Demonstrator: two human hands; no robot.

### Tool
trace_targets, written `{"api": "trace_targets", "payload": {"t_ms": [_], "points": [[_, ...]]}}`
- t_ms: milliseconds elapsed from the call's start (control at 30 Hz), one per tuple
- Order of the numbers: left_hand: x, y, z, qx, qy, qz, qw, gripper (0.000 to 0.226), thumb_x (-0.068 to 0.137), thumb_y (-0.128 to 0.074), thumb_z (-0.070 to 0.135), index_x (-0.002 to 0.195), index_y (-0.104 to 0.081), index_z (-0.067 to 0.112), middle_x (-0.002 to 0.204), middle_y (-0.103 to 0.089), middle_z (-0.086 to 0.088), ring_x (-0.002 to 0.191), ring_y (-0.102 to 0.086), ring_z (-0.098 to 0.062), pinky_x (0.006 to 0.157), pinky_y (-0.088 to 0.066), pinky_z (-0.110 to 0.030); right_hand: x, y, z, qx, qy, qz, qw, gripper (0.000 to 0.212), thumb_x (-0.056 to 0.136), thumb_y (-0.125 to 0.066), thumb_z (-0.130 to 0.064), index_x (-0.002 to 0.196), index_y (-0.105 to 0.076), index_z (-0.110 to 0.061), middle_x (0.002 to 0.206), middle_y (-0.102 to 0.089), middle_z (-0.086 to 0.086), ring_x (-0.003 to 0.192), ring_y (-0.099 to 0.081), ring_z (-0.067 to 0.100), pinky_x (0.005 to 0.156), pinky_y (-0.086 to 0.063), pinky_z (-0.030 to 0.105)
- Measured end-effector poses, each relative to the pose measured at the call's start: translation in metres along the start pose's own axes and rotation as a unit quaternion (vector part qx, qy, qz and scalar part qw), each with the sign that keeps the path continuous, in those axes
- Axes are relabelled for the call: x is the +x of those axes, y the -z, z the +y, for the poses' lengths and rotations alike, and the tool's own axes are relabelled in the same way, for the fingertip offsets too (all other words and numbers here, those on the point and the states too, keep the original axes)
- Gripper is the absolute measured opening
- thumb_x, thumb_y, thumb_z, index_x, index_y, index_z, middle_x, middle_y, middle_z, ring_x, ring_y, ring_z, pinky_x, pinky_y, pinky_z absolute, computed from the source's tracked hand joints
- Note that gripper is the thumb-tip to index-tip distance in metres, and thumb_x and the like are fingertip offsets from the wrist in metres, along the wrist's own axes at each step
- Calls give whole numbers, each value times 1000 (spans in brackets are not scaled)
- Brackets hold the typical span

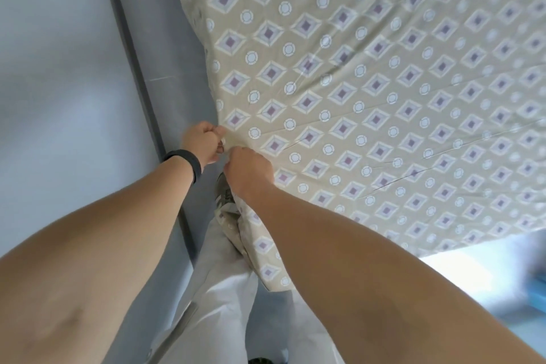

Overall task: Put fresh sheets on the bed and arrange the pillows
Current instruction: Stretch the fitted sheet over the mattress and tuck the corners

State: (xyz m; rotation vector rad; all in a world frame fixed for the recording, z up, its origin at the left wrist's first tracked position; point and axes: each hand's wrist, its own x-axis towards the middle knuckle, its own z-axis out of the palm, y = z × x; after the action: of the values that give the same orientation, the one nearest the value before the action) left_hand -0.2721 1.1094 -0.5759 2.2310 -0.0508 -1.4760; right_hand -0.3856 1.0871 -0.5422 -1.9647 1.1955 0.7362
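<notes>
Gripping one edge of the beige cotton sheet (369, 91) patterned with purple diamonds and white circles: left hand (201, 142), black-wristbanded, and right hand (248, 171), both fisted, side by side.

Light: you get bright, soft daylight with glare at the lower right.
Sharpness: your edges blur and bend; centre stays fairly clear.

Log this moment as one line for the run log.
left hand: shut on sheet | right hand: shut on sheet | beige diamond-and-circle patterned sheet: spread over bed, corner gripped
</notes>
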Motion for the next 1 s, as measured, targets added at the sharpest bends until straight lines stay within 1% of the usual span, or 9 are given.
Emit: {"api": "trace_targets", "payload": {"t_ms": [100, 167, 267, 367, 500, 567, 667, 833, 1000], "points": [[-2, -5, 1, -12, 0, 35, 999, 16, 99, -57, 21, 84, -55, 15, 78, -62, -7, 63, -59, -17, 61, -53, -32, 0, -1, 12, 15, 23, -13, 1000, 27, 102, -44, -27, 122, -59, -16, 117, -65, 6, 106, -64, 31, 75, -42, 35], [-7, -6, 0, 18, 4, 41, 999, 13, 99, -54, 19, 87, -56, 14, 79, -61, -10, 63, -56, -21, 63, -52, -32, -3, 2, 20, 59, 27, -34, 997, 29, 103, -42, -33, 118, -60, -17, 115, -65, 5, 106, -62, 31, 78, -45, 37], [-25, -3, -5, 80, 45, -2, 996, 12, 101, -44, 15, 104, -56, 13, 89, -59, -9, 62, -51, -20, 58, -45, -27, -18, 11, 32, 140, 20, -54, 988, 33, 103, -40, -38, 120, -59, -16, 118, -64, 6, 111, -60, 30, 88, -50, 42], [-62, 1, -2, 112, 36, -36, 992, 17, 101, -46, 20, 103, -60, 9, 90, -62, -8, 67, -55, -19, 59, -48, -27, -50, 26, 46, 190, -12, -49, 981, 35, 103, -41, -41, 126, -55, -18, 123, -62, 4, 110, -60, 28, 92, -50, 43], [-146, -12, 36, -12, 75, -76, 994, 12, 101, -48, 14, 103, -59, 11, 78, -59, -5, 55, -55, -17, 54, -45, -25, -121, 58, 58, 221, -45, -11, 974, 32, 102, -42, -41, 122, -56, -21, 117, -62, 2, 97, -60, 25, 83, -51, 40], [-196, -23, 61, -19, 37, -130, 991, 14, 98, -51, 14, 103, -64, 13, 84, -64, -5, 64, -63, -19, 65, -51, -29, -162, 78, 61, 241, -57, 13, 969, 28, 104, -42, -37, 121, -56, -21, 116, -61, 2, 92, -59, 22, 74, -46, 36], [-272, -28, 94, 76, -53, -187, 978, 16, 94, -51, 16, 98, -67, 18, 95, -70, -5, 79, -66, -18, 73, -52, -32, -223, 119, 60, 238, -71, 40, 968, 25, 105, -41, -32, 120, -56, -18, 114, -63, 4, 89, -56, 21, 71, -42, 35], [-375, -16, 154, 197, -167, -240, 936, 16, 98, -49, 21, 97, -64, 19, 97, -69, -3, 76, -63, -18, 69, -50, -30, -321, 202, 71, 234, -111, 111, 959, 24, 101, -46, -31, 116, -61, -20, 105, -63, 2, 80, -59, 21, 69, -46, 31], [-437, -1, 189, 225, -248, -213, 918, 15, 100, -50, 22, 101, -64, 18, 96, -68, -2, 73, -64, -16, 64, -52, -28, -423, 252, 91, 343, -103, 239, 902, 17, 98, -48, -29, 106, -63, -23, 98, -64, -4, 70, -59, 15, 57, -45, 27]]}}
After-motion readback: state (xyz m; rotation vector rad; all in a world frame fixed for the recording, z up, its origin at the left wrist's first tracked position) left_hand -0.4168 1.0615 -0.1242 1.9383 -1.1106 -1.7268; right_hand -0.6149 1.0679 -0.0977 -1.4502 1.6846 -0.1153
